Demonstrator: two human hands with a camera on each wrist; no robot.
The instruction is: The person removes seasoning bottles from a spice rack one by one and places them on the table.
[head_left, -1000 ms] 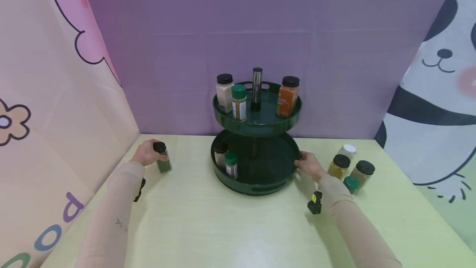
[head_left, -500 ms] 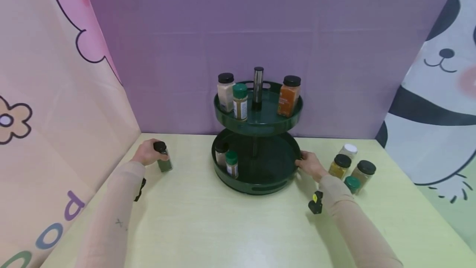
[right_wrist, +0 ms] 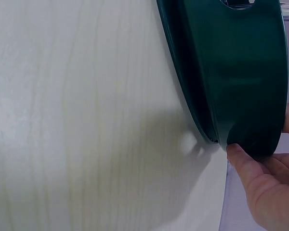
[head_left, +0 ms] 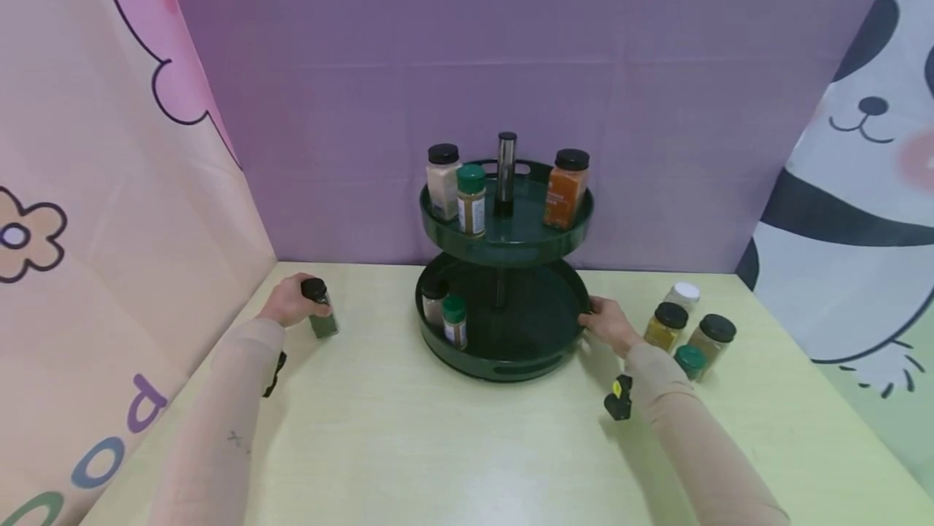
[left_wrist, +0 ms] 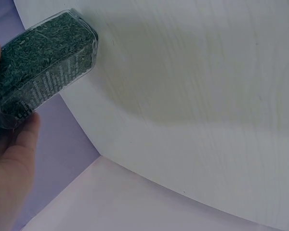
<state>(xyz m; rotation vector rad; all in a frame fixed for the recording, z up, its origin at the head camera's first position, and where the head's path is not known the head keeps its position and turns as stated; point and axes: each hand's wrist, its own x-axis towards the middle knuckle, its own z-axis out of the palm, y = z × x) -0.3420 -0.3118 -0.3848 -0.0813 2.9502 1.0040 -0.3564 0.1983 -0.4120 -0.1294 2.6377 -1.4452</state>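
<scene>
- Left hand (head_left: 286,299): thumb and fingers pinch the herb jar (left_wrist: 43,53) from opposite sides, close to its dark cap (head_left: 314,289).
- Herb jar is at the table's left, well apart from the turntable, leaning slightly; cannot tell whether its base touches the table (head_left: 409,445).
- Handling, my judgement: walls look clear and stiff, glass or hard plastic, unclear which. Dry flakes inside suggest a light load. Smooth faces may slip; a knock could crack it if glass.
- Best hold: opposite flat faces just below the cap, as now; cap alone seems riskier should it be loose.
- Right hand (head_left: 609,323): fingers curl round the wall of the lower tray (head_left: 543,319) at its right side, gripping it.
- Tray looks rigid, glossy, slick; likely turns about its post. Rim is the sound place for steadying; a sharp tug could topple jars.
- Upper tray (head_left: 511,254): three jars upright; lower tray: two, on its left.
- Beyond right hand: four jars (head_left: 664,329) clustered on the table.
</scene>
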